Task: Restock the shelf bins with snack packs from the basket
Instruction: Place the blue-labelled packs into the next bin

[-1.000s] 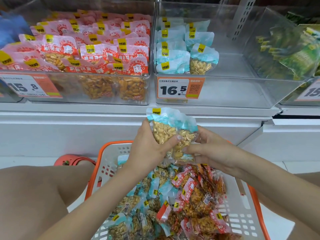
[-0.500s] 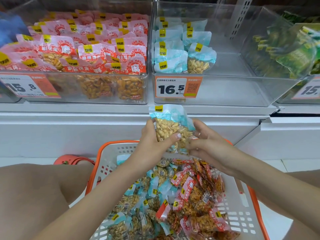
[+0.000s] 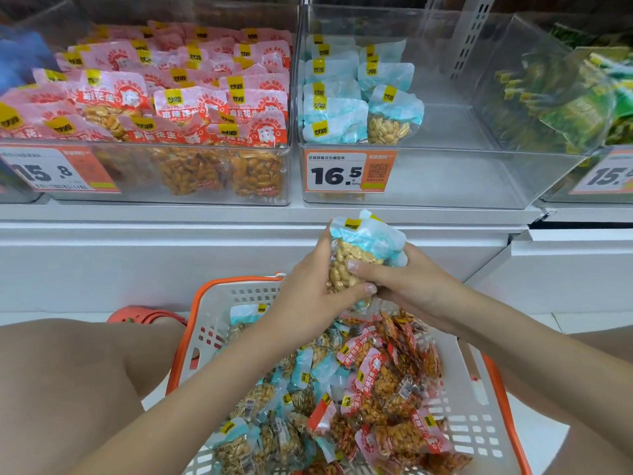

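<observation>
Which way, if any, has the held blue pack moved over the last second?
Yes. The blue pack shifted right: its yellow label was below the left edge of the 16.5 price tag, now below its middle.

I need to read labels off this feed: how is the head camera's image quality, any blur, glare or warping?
Head view: even, soft lighting; the 16.5 price tag and the blue packs held by the left hand and right hand are sharp. Wide-angle distortion bends the shelf edge; the green packs at far right smear, and the clear bin walls show faint reflections.
</observation>
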